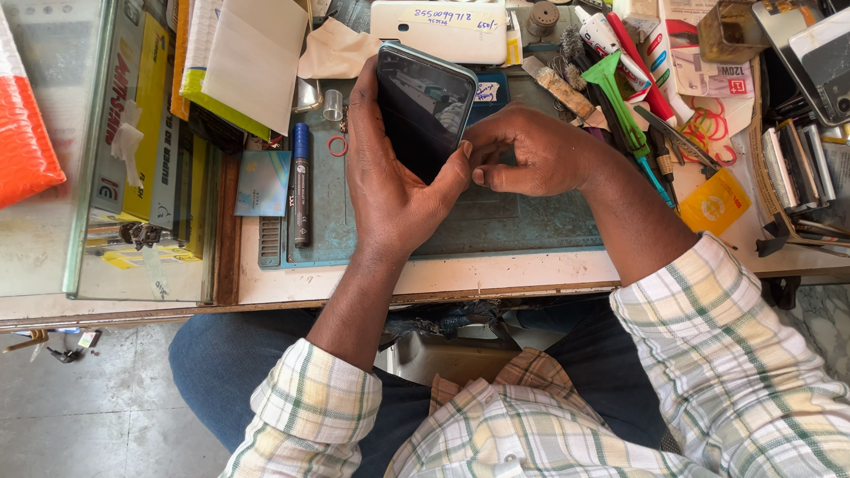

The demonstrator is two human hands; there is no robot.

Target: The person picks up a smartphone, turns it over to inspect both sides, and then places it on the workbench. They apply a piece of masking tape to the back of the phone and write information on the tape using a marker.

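Head view shows a black smartphone (pixel 423 106) held up over a blue-green work mat (pixel 496 221), its top end tilted away toward the back of the bench. The glass front is dark and glossy, the display unlit, mirroring pale shapes from above; a thin lighter edge runs round its rounded corners. The left hand (pixel 390 181) cradles it from the left and beneath, fingers wrapped up along the left edge and the thumb lying against the lower right part of the glass, so the grip is closed round the phone's body. The right hand (pixel 531 155) sits just beside the phone's right edge, its fingers curled in and the thumb and forefinger pressed together in a pinch right at that edge; whether something tiny lies between them I cannot tell.

On the mat to the left lie a blue marker pen (pixel 301 186), a small red rubber ring (pixel 337 145) and a clear little cap (pixel 332 104). Behind the phone rests a white phone case (pixel 438 31) with handwriting on it. To the right, a green-handled scraper (pixel 620 102), red pens and a yellow card (pixel 714 202) crowd the bench, with red rubber bands (pixel 708 128) among them. Both forearms come out of rolled checked sleeves (pixel 735 354).
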